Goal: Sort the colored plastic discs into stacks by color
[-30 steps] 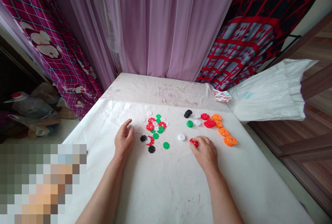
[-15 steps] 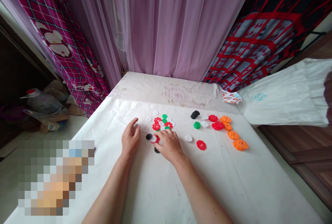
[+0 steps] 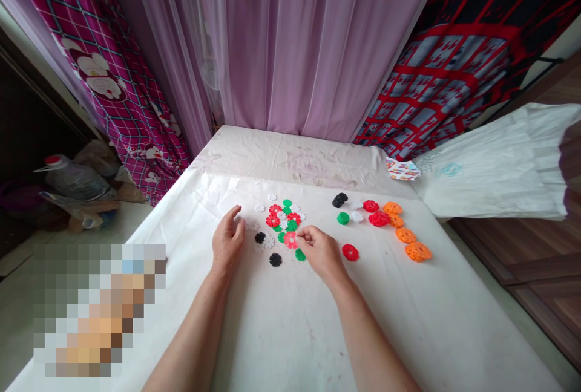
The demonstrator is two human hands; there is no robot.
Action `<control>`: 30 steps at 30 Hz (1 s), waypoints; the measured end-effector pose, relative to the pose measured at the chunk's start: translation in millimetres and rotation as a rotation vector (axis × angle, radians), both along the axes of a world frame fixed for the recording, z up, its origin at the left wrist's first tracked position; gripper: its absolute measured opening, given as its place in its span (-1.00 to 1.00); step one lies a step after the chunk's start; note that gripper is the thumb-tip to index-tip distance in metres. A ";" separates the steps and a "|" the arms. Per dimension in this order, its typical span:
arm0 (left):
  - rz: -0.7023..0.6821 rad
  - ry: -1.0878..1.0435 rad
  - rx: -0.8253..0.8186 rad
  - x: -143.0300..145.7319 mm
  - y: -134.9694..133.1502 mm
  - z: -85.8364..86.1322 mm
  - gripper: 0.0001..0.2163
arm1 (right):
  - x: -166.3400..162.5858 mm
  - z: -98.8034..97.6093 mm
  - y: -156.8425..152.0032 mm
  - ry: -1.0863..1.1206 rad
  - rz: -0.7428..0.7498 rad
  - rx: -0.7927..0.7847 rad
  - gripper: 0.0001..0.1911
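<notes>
My right hand [image 3: 320, 250] pinches a red flower-shaped plastic disc [image 3: 290, 240] at its edge, over the right side of a loose pile. My left hand [image 3: 227, 236] rests on the table left of the pile, fingers apart and holding nothing. The mixed pile has red discs [image 3: 275, 210], white discs [image 3: 282, 215] and green discs [image 3: 300, 254]. A black disc [image 3: 275, 260] lies just in front of the pile. To the right, a single red disc [image 3: 350, 252] lies apart, its neighbour hidden behind my right hand.
Farther right stand groups sorted by colour: black discs [image 3: 339, 199], a green stack [image 3: 343, 218], white discs [image 3: 357, 216], red discs [image 3: 378, 218] and orange discs [image 3: 417, 251]. A white bag [image 3: 494, 165] hangs over the table's right edge. Purple curtains [image 3: 290, 47] line the back.
My right hand has moved right from the pile's middle, drawing a red disc with it. The black and green discs it covered now show. My left hand has stayed in place.
</notes>
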State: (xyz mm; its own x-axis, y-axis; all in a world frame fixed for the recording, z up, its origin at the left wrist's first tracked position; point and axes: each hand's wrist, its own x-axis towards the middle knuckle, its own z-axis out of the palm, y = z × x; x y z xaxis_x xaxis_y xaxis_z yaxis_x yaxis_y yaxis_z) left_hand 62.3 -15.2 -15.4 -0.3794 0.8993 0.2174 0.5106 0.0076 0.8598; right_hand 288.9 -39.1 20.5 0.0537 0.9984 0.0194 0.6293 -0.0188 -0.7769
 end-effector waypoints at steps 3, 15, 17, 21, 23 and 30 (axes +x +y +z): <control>0.005 0.005 -0.004 0.0 -0.5 0.9 -0.65 | 48.2 -8.6 -13.1 0.117 -0.158 0.052 -0.75; 0.019 0.009 -0.065 -0.5 0.1 5.3 -0.62 | 131.7 -27.5 -32.3 0.247 -0.485 0.009 -0.58; 0.019 0.012 -0.070 -0.6 0.0 5.4 -0.62 | 126.0 -29.4 -30.8 0.206 -0.466 -0.017 -0.59; 0.031 0.009 -0.090 -0.4 0.3 5.1 -0.61 | 124.3 -31.6 -29.0 0.038 -0.445 -0.045 -0.68; 0.031 0.009 -0.088 -0.3 0.4 4.6 -0.62 | 124.5 -31.6 -28.6 -0.066 -0.456 -0.052 -0.72; 0.019 -0.004 -0.060 -0.7 0.9 3.4 -0.63 | 114.3 -29.0 -36.6 -0.262 -0.323 0.091 -0.56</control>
